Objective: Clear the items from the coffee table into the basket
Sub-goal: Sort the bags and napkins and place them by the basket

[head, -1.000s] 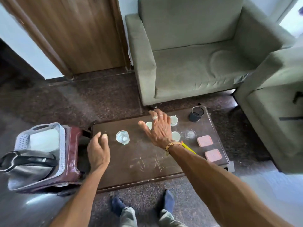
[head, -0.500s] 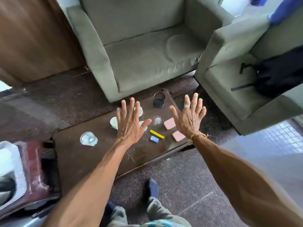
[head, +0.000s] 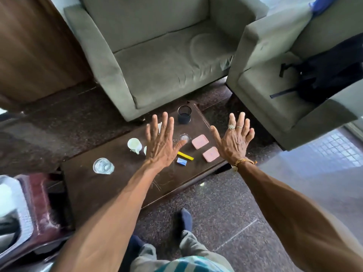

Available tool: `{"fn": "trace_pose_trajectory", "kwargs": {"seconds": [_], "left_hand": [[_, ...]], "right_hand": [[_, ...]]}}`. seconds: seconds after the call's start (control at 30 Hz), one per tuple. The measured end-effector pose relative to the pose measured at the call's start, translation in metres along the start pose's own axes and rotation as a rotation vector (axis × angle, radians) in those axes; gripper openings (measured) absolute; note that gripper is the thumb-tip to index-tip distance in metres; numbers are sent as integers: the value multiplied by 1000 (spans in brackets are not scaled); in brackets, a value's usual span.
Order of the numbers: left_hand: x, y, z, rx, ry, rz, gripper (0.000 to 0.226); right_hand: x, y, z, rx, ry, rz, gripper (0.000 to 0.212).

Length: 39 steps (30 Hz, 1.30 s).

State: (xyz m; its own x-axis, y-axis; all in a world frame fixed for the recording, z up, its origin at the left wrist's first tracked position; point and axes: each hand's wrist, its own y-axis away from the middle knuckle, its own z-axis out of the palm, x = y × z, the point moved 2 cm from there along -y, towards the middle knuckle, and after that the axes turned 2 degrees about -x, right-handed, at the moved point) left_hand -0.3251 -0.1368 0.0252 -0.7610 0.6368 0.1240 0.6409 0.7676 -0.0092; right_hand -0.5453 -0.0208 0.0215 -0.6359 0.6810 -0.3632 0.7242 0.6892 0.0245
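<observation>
Both hands hover flat and empty, fingers spread, over the dark wooden coffee table (head: 110,185). My left hand (head: 162,142) covers the table's middle, partly hiding two white cups; a third white cup (head: 134,145) stands just left of it. My right hand (head: 234,138) hangs over the table's right end, beside two pink coasters (head: 200,141) (head: 210,154). Between the hands lie a yellow stick (head: 185,156), a small blue packet (head: 181,161) and a small clear glass (head: 185,137). A dark tumbler (head: 184,114) stands at the far edge, a larger clear glass (head: 103,165) at the left. The basket (head: 13,209) is at the far left.
The basket rests on a maroon stool (head: 45,209) left of the table. A grey armchair (head: 157,55) stands behind the table, a second one (head: 284,91) with a black bag (head: 330,71) to the right. My feet in blue socks (head: 186,218) are on the speckled floor.
My view has swung right, away from the basket. My right hand moved from the table's middle to its right end, and my left hand moved from near the clear glass to the middle.
</observation>
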Motion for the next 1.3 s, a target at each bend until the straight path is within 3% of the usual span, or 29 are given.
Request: {"fn": "trace_pose_trajectory", "kwargs": {"seconds": [0.37,0.73,0.97,1.3], "left_hand": [[-109,50,-21,68,-23,-309,87],[-189,121,-51,102,-63,-575,86],[-244,188,-56,146,-73,-760,87],[-308,294,-43,65,54,-978,83]], "right_hand": [[-146,25,38,-195,-47,-373,89],[-266,49,60,-204,-120,-670,95],[-352,106,76,-309,-63,-971,95],[-426,205,129,-496,76,-1226,100]]}}
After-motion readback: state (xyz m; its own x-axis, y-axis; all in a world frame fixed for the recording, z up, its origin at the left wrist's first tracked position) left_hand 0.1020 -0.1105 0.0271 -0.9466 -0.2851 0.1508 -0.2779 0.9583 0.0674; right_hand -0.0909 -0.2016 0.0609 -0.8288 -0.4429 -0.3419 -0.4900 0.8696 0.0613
